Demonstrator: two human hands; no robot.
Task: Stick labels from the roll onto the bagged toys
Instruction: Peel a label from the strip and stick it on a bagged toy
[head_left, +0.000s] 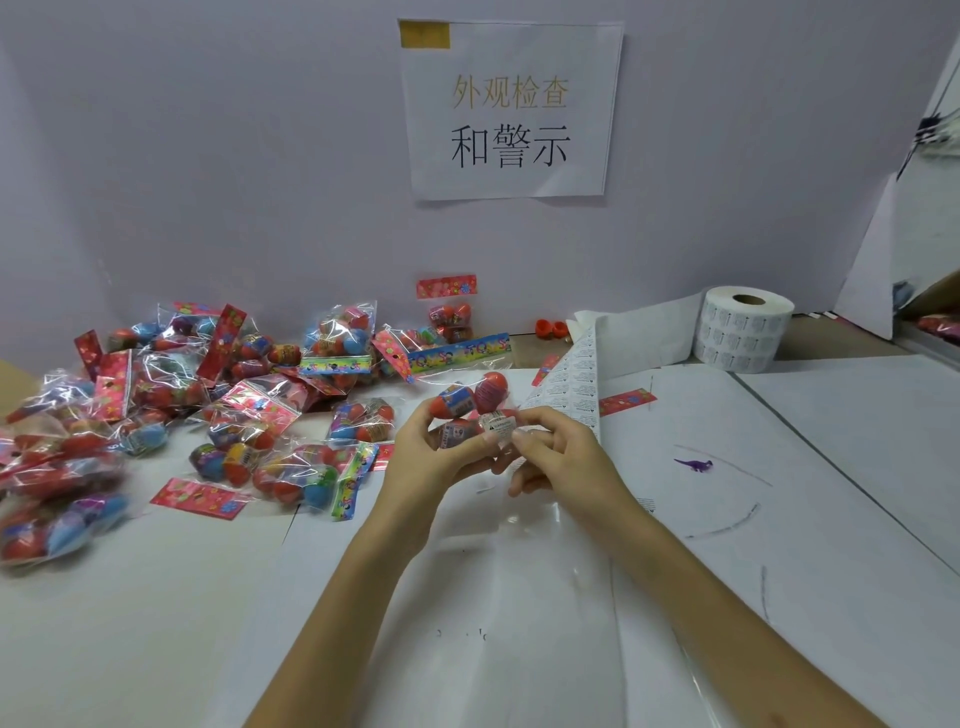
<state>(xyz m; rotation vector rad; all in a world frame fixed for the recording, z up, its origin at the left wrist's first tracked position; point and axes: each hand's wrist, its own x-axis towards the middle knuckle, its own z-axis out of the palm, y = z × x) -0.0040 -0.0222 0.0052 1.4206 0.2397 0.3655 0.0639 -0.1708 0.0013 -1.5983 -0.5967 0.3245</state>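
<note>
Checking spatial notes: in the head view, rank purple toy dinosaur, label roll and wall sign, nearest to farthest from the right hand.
1. Purple toy dinosaur, on the table right of the right hand.
2. Label roll, back right.
3. Wall sign, up on the wall.

Sign (511, 111) being held on wall (208, 156) by yellow tape (424, 35) at top left corner; black and faded gold characters being displayed on it. Table (836, 340) being covered by white sheets (701, 571); pen strokes (727, 525) being shown on right sheet. Purple dinosaur (693, 464) being left on right sheet, well apart from other items. Two orange caps (551, 328) being kept side by side at wall foot. Red card (200, 498) being left flat on table, left of centre; second red card (627, 402) being left right of centre. White board (872, 270) being propped upright at far right.
</note>
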